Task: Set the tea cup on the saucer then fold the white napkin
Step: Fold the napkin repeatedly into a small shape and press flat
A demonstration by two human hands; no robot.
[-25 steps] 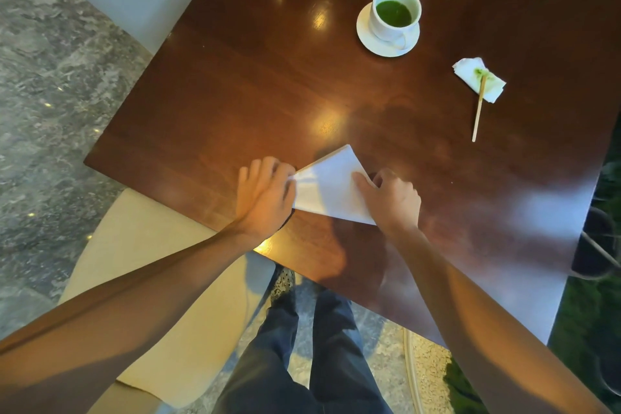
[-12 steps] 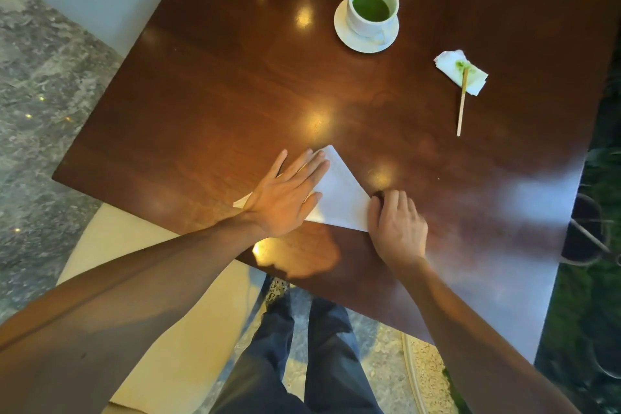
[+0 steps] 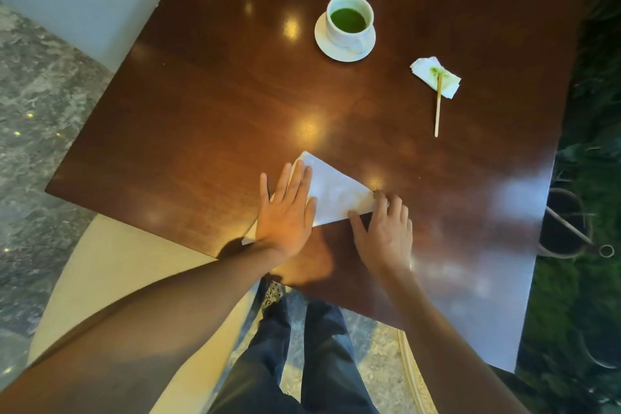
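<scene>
A white tea cup [image 3: 349, 33] with green tea stands on its white saucer [image 3: 324, 44] at the far side of the dark wooden table [image 3: 208, 104]. The white napkin [image 3: 336, 190], folded into a triangle, lies flat near the table's front edge. My left hand [image 3: 285, 215] lies palm down with fingers spread over the napkin's left part. My right hand [image 3: 386, 232] presses its fingertips on the napkin's right corner.
A crumpled, green-stained tissue [image 3: 437, 76] with a wooden stir stick [image 3: 437, 111] lies at the right of the table. A cream chair seat [image 3: 111, 279] is below the table's near-left edge. Plants and a dark pot [image 3: 561, 222] stand off the right edge.
My left hand opened from a curled grip at the napkin's left corner to a flat palm on it, then slid left. My right hand stayed at the right corner.
</scene>
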